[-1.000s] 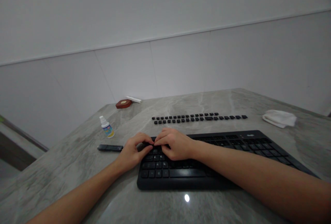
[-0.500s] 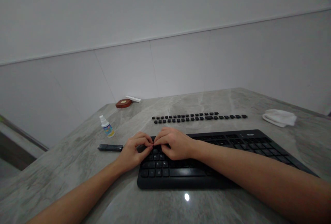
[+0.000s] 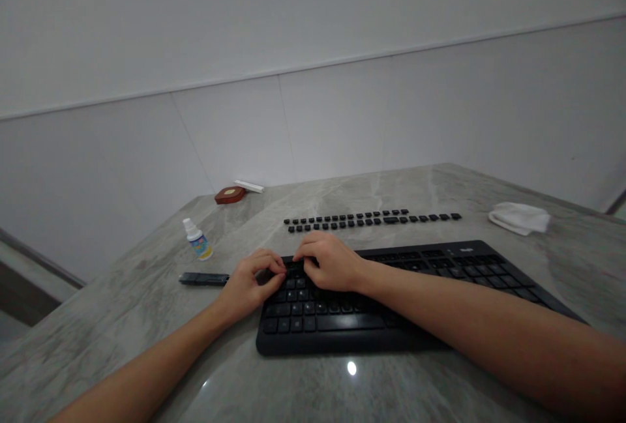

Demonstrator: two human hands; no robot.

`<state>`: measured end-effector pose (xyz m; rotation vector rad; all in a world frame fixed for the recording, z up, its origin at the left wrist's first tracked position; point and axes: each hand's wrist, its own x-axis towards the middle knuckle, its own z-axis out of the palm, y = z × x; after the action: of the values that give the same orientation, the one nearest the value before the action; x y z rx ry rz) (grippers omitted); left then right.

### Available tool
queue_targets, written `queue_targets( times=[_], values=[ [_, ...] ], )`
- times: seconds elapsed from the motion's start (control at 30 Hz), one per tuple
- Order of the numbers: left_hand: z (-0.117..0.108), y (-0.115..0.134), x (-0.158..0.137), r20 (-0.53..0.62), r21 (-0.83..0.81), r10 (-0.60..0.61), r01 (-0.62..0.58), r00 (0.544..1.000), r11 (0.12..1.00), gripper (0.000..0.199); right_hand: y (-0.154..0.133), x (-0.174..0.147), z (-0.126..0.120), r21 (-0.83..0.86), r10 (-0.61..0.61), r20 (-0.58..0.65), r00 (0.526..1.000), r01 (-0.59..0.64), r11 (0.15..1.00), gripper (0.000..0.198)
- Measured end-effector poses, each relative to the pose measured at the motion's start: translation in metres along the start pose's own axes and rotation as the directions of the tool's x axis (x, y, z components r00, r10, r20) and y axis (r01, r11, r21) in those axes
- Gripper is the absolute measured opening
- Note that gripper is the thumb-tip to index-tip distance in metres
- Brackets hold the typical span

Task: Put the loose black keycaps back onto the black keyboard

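Note:
The black keyboard lies in front of me, its upper-left corner under both hands. At its left edge my left hand is closed, thumb and index tip pinched together; anything between them is too small to make out. My right hand reaches over the upper-left keys with bent fingers, its fingertips down at the top rows. A gap shows between its thumb and index finger, with no held thing visible there. Beyond the keyboard, loose black keycaps lie in two rows.
A small white spray bottle stands at the left, near a dark slim tool lying by my left hand. At the back are a reddish-brown case and a white strip. A folded white cloth lies at the right.
My hands' fingertips met at the keyboard's upper-left corner; now they are apart, the right hand slightly up and right. The whole view has shifted a little.

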<state>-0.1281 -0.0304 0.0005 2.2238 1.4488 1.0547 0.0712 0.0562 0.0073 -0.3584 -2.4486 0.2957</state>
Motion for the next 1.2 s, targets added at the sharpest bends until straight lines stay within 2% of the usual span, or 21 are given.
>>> queue_targets(
  times=[0.2, 0.5, 0.77, 1.03, 1.2],
  values=[
    [-0.0008, 0.0038, -0.0025, 0.022, 0.068, 0.073, -0.074, 0.997, 0.995, 0.011, -0.0009, 0.0009, -0.0007, -0.014, 0.024, 0.033, 0.999, -0.023, 1.0, 0.028],
    [0.0001, 0.0019, -0.0011, -0.005, 0.06, 0.055, -0.055, 0.998, 0.997, 0.011, -0.0013, 0.0002, -0.0012, -0.012, 0.034, 0.036, 0.999, -0.034, 0.999, 0.028],
    [0.0006, 0.0, -0.0009, 0.02, 0.053, 0.049, -0.05, 0.999, 0.997, 0.011, -0.0011, -0.0002, -0.0019, -0.018, 0.028, 0.037, 0.999, -0.027, 0.999, 0.029],
    [-0.002, 0.005, -0.0021, 0.048, 0.112, 0.131, -0.136, 0.99, 0.984, 0.013, -0.0022, -0.002, -0.0009, 0.031, -0.115, 0.102, 0.988, 0.112, 0.993, 0.033],
    [-0.0026, 0.0087, -0.002, 0.038, 0.142, 0.155, -0.159, 0.987, 0.977, 0.014, -0.0048, -0.0025, -0.002, -0.003, -0.131, 0.13, 0.983, 0.132, 0.991, 0.037]
  ],
)
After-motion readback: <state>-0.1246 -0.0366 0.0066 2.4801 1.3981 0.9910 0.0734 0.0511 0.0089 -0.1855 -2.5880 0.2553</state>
